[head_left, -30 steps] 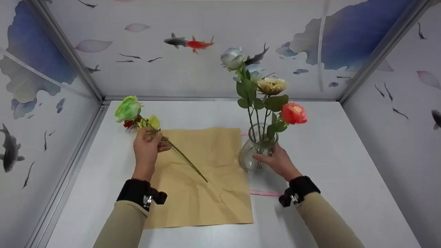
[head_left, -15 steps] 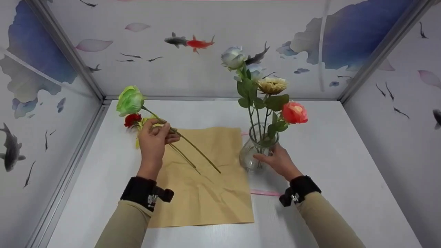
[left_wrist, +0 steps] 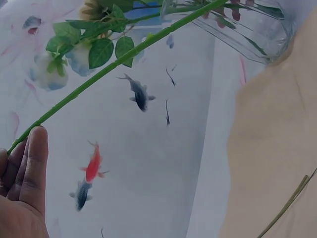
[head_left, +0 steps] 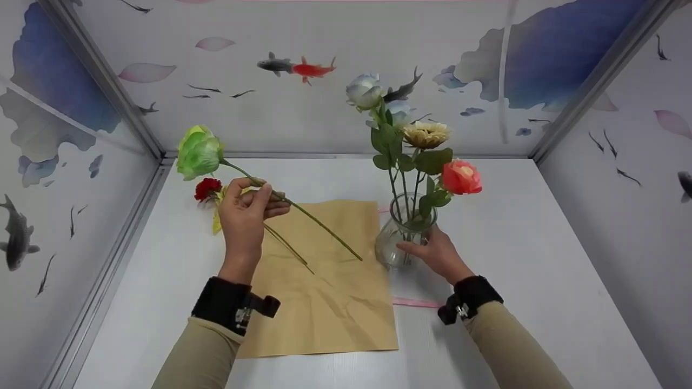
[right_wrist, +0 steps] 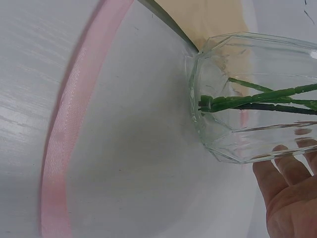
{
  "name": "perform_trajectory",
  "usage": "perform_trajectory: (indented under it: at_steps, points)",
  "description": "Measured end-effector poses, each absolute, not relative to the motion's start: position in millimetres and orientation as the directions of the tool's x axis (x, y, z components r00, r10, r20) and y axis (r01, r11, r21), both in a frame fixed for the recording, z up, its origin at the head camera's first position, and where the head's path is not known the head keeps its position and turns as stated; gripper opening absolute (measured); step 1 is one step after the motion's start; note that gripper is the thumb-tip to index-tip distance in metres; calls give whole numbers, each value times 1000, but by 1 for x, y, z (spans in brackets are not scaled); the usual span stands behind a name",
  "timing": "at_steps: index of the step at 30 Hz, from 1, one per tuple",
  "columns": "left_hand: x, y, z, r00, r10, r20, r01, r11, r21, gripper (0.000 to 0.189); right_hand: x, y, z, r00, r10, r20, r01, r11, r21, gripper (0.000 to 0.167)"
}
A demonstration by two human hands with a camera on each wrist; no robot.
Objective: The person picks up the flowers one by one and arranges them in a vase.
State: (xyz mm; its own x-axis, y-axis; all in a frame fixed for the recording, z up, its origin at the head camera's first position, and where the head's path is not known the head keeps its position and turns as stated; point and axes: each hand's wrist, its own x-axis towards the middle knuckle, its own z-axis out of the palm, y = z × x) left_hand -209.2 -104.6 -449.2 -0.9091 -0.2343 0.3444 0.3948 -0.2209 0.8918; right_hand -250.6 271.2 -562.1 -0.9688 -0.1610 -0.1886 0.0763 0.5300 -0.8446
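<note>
My left hand (head_left: 246,221) pinches the stem of a green flower (head_left: 201,153) between thumb and fingers. Its head leans out to the upper left and the bare stem (left_wrist: 119,60) slants down to the right over the paper. Under that hand lie a red carnation (head_left: 208,189) and a yellow flower (head_left: 217,219), their stems on the brown paper. Around the right side of a clear glass vase (head_left: 388,246) curls my right hand (head_left: 439,254). Pale blue flowers (head_left: 365,92), a tan sunflower-like bloom (head_left: 426,135) and a coral rose (head_left: 461,176) stand in the vase, stem ends (right_wrist: 210,103) near its bottom.
A sheet of brown wrapping paper (head_left: 324,313) lies flat in the middle of the white table (head_left: 530,259). Pink ribbon (right_wrist: 64,129) shows at the paper's right, near the vase. Printed panels (head_left: 303,119) enclose the table at the back and sides.
My left hand has lifted the green flower away from the red and yellow ones, moving right and slightly up. Its stem tip now points closer to the vase. The right hand and vase stay put.
</note>
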Motion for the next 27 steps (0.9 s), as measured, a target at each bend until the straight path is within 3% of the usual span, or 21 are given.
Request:
perform_trajectory:
  at_steps: [27]
  points:
    - [-207, -75, -420, -863, -204, 463, 502, -228, 835, 17, -251, 270, -562, -970, -156, -185, 76, 530, -845, 111]
